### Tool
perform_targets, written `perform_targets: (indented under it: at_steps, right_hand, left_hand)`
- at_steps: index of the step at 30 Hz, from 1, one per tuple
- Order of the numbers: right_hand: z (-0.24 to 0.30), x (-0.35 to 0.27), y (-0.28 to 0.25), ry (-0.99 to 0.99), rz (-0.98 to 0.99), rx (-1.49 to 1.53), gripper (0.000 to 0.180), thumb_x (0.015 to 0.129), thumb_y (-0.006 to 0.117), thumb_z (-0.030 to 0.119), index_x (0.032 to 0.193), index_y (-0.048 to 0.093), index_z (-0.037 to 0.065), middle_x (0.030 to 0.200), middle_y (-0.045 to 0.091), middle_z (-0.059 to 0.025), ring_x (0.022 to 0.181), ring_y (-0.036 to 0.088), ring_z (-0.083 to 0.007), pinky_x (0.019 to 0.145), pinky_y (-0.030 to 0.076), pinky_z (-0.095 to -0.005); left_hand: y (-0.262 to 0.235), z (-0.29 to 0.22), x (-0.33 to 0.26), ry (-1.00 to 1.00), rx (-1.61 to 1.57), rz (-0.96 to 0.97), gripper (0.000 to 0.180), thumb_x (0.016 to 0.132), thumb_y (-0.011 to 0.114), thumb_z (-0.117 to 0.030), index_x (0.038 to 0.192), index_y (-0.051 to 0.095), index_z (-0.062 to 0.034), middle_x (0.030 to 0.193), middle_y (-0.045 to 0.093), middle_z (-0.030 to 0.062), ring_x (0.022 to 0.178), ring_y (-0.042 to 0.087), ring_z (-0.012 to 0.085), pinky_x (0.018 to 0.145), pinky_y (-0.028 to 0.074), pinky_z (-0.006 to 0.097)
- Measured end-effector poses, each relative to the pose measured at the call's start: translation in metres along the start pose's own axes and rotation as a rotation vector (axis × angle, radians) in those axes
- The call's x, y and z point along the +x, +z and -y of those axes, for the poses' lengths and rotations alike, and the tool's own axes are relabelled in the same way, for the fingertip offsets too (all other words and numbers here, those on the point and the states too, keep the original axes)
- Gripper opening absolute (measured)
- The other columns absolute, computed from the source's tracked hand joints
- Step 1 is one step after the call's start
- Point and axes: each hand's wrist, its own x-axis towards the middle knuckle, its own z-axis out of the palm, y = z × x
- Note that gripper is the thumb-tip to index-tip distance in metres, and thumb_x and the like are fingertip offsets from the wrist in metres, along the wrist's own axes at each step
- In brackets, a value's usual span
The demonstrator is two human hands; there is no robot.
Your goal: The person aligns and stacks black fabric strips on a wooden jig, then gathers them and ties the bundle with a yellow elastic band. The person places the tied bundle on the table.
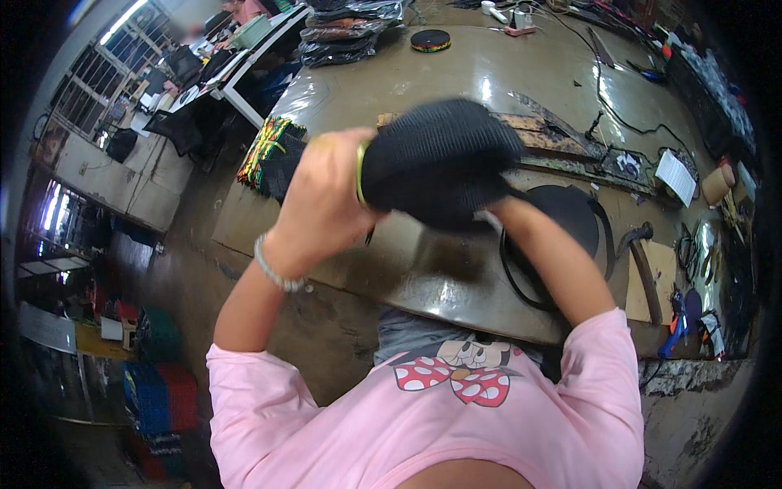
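Observation:
In front of me I hold up a black ribbed fabric piece (440, 155), soft and bulging, with a thin yellow-green edge at its left end. My left hand (326, 187), a beaded bracelet at its wrist, is closed on that edge. From the right, my right hand (501, 213) reaches under or into the fabric; its fingers are hidden, so their grip does not show. The fabric is slightly smeared by motion. Behind my left hand, on the table, lies a bundle of black pieces with red, yellow and green striped edges (269, 155).
A round black piece with a strap (558, 224) lies on the shiny table (350, 98) beside my right forearm. Beyond are a worn wooden board (538, 134), a striped-edge roll (430, 41) and plastic-wrapped stacks (346, 33). A curved-handled tool (643, 269) and a cable (603, 90) lie right.

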Motion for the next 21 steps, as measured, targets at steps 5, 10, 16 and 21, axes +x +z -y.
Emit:
perform_targets:
  at_steps: [5, 10, 16, 21]
  right_hand:
    - [-0.047, -0.013, 0.057, 0.649, -0.015, 0.533, 0.026, 0.095, 0.042, 0.032, 0.106, 0.048, 0.009, 0.057, 0.024, 0.0079, 0.046, 0.020, -0.0027, 0.039, 0.018, -0.0181]
    - [-0.060, -0.001, 0.065, 0.231, -0.249, -0.207, 0.023, 0.089, 0.047, 0.021, 0.088, 0.058, 0.000, 0.064, 0.057, -0.0089, 0.051, 0.052, -0.0188, 0.050, 0.043, -0.0336]
    - [-0.060, -0.006, 0.072, 0.002, -0.095, -0.657, 0.023, 0.085, 0.044, 0.013, 0.079, 0.057, -0.005, 0.078, 0.058, -0.0284, 0.075, 0.058, -0.0423, 0.070, 0.046, -0.0462]
    - [-0.040, -0.020, 0.092, 0.117, 0.009, -0.929, 0.013, 0.077, 0.049, 0.009, 0.075, 0.053, -0.003, 0.068, 0.060, -0.0253, 0.064, 0.060, -0.0410, 0.061, 0.049, -0.0489]
  left_hand:
    - [0.055, 0.069, 0.002, -0.353, -0.157, 0.121, 0.049, 0.053, 0.074, -0.013, 0.092, 0.051, 0.0038, 0.084, 0.059, 0.0259, 0.083, 0.058, 0.0407, 0.072, 0.047, 0.042]
    - [0.113, 0.100, -0.031, -0.381, -0.072, 0.261, 0.042, 0.055, 0.073, -0.015, 0.084, 0.049, 0.0049, 0.080, 0.057, 0.0268, 0.084, 0.056, 0.0423, 0.074, 0.045, 0.045]
    - [0.146, 0.097, -0.038, -0.280, 0.080, 0.251, 0.027, 0.061, 0.063, -0.010, 0.080, 0.049, 0.0035, 0.076, 0.058, 0.0239, 0.078, 0.057, 0.0388, 0.073, 0.044, 0.043]
    - [0.149, 0.094, -0.043, -0.210, 0.129, 0.233, 0.020, 0.059, 0.058, -0.004, 0.076, 0.047, 0.0016, 0.073, 0.057, 0.0206, 0.075, 0.056, 0.0367, 0.072, 0.043, 0.042]
